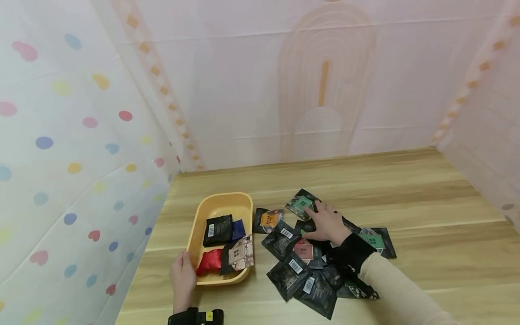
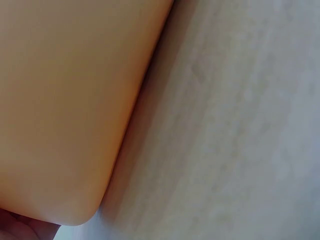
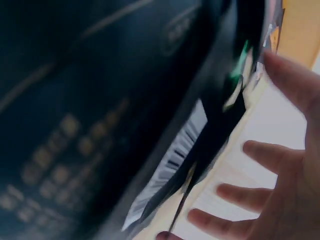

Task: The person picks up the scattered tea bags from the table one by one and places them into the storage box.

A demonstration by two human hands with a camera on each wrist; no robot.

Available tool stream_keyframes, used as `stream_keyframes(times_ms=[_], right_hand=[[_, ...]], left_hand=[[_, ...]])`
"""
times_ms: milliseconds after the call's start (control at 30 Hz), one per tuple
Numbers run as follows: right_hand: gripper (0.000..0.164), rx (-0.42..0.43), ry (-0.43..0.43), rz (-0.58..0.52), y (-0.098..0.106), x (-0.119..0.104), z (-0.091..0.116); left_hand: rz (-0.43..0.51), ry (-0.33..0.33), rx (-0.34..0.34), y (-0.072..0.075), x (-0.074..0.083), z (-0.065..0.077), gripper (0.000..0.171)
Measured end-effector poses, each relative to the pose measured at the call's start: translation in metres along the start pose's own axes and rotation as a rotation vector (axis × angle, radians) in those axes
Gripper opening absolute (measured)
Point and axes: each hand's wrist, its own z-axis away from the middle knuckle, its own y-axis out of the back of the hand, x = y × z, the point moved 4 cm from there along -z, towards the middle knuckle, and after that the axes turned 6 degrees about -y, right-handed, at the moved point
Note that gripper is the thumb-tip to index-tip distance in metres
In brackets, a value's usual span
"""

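Note:
My left hand (image 1: 183, 275) grips the near left side of a yellow plastic tray (image 1: 196, 239), thumb at the rim. The left wrist view shows the tray's outer wall (image 2: 65, 115) close up, with fingers (image 2: 22, 227) at its corner. Inside lie a black packet (image 1: 218, 231), a blue packet (image 1: 238, 229), a red packet (image 1: 210, 261) and a floral-printed packet (image 1: 242, 253). My right hand (image 1: 328, 225) reaches over a heap of black sachets, fingers spread, near a green-labelled sachet (image 1: 302, 203). In the right wrist view a dark sachet with a barcode (image 3: 172, 162) fills the left.
An orange-labelled sachet (image 1: 268, 220) lies between tray and heap. Several barcoded black sachets (image 1: 317, 295) spread toward the near edge, and another green-labelled one (image 1: 375, 240) sits right of the heap. Printed cloth walls (image 1: 243, 90) stand behind and beside the wooden table (image 1: 447, 216).

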Motion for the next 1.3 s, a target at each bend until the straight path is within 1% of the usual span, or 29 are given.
stream_keyframes(times_ms=[33,67,133,167,200,267,300,333,400,467,600,667,700,800,833,933,1033,1067,1100,1200,1300], right_hand=[[0.095,0.006,-0.009,0.007,-0.003,0.001,0.000],[0.093,-0.006,-0.021,0.002,-0.001,0.000,0.001],[0.087,-0.021,-0.035,0.014,0.006,-0.005,0.007],[0.082,-0.024,-0.039,0.016,0.014,-0.010,0.010],[0.075,-0.017,-0.038,0.016,0.025,-0.016,0.016],[0.059,-0.035,-0.040,0.002,0.060,-0.035,0.031],[0.051,-0.016,-0.023,0.005,0.073,-0.043,0.037],[0.045,-0.023,-0.024,-0.002,0.090,-0.053,0.044],[0.038,0.039,0.005,0.009,0.113,-0.066,0.055],[0.034,0.100,0.027,0.031,0.125,-0.072,0.060],[0.030,0.207,0.052,0.069,0.134,-0.076,0.062],[0.030,0.223,0.065,0.070,0.133,-0.077,0.061],[0.030,0.223,0.066,0.073,0.133,-0.079,0.061],[0.030,0.221,0.061,0.073,0.136,-0.084,0.061],[0.030,0.215,0.057,0.072,0.138,-0.087,0.061],[0.032,0.187,0.055,0.061,0.145,-0.098,0.059],[0.036,0.154,0.068,0.034,0.152,-0.112,0.056],[0.036,0.148,0.075,0.019,0.154,-0.117,0.055],[0.036,0.142,0.082,0.004,0.156,-0.123,0.054],[0.035,0.158,0.135,-0.009,0.161,-0.143,0.049],[0.037,0.178,0.209,-0.006,0.164,-0.164,0.045]], left_hand=[[0.001,0.005,0.002,0.000,-0.001,0.000,0.043],[-0.002,0.010,0.006,0.001,-0.002,0.000,0.042],[-0.002,0.017,0.003,0.002,-0.004,0.000,0.044],[-0.002,0.019,0.000,0.002,-0.004,0.000,0.044],[-0.003,0.023,-0.005,0.002,-0.005,-0.001,0.045],[-0.006,0.032,-0.016,0.002,-0.006,-0.001,0.047],[-0.002,0.031,-0.015,0.002,-0.006,-0.001,0.047],[0.001,0.027,-0.012,0.002,-0.006,-0.001,0.047],[0.003,0.021,-0.004,0.003,-0.005,0.000,0.046],[0.005,0.009,0.010,0.003,-0.004,0.000,0.045],[-0.004,-0.003,0.022,0.004,-0.002,0.001,0.044],[-0.006,0.000,0.022,0.005,-0.002,0.001,0.045],[-0.005,0.001,0.021,0.005,-0.002,0.001,0.045],[0.012,-0.030,0.029,0.003,-0.002,0.001,0.046],[0.012,-0.051,0.061,0.003,-0.003,0.001,0.045],[0.022,-0.084,0.073,0.001,-0.003,0.002,0.047],[0.018,-0.073,0.065,0.000,0.000,0.002,0.046],[0.019,-0.059,0.034,-0.001,0.003,0.002,0.047],[0.017,-0.054,0.031,-0.002,0.003,0.002,0.046],[0.006,-0.064,0.034,-0.005,0.005,0.002,0.043],[0.002,-0.073,0.037,-0.009,0.004,0.001,0.041]])
